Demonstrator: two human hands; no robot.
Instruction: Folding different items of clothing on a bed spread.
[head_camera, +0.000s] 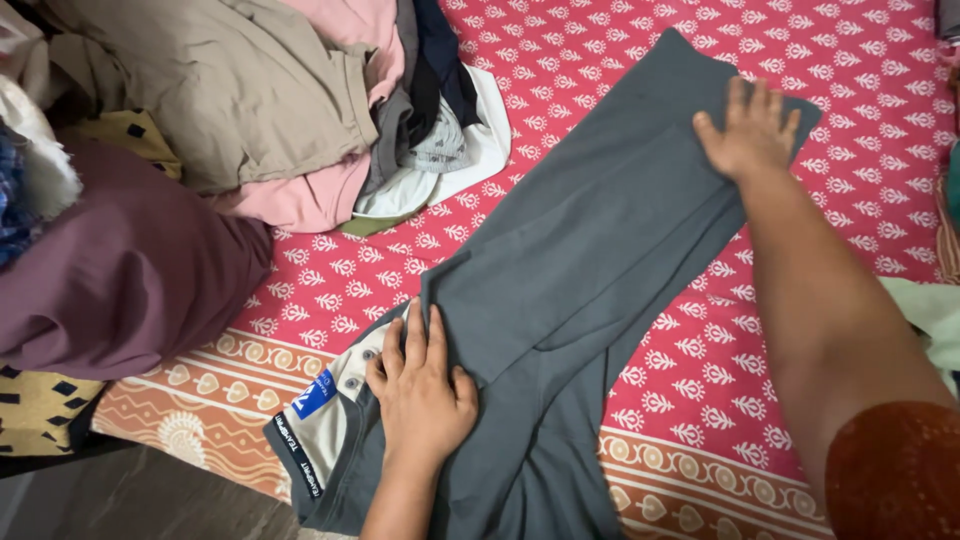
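Grey trousers lie spread on the bed, on a red sheet w/ a white motif print and an orange patterned border near the edge. Long axis runs diagonal: waistband at the near-left bed edge, leg ends far off to the upper right. One leg looks folded over the other, so the pair reads as a single long strip, widening toward the waist.

Left hand is pressed flat near the waistband, fingers spread and together w/ the palm down, not clamped on anything; prob. pinning that end so the cloth doesn't slide. The waistband is turned back beside it, showing pale lining, a blue tag and buttons.

Right hand lies flat on the leg ends, fingers apart, palm down, no pinch visible; looks like it's holding that end taut and smooth.

To the left, well apart from the hands: a heap of clothes, beige, pink, dark and white pieces, plus a maroon garment nearer the edge.
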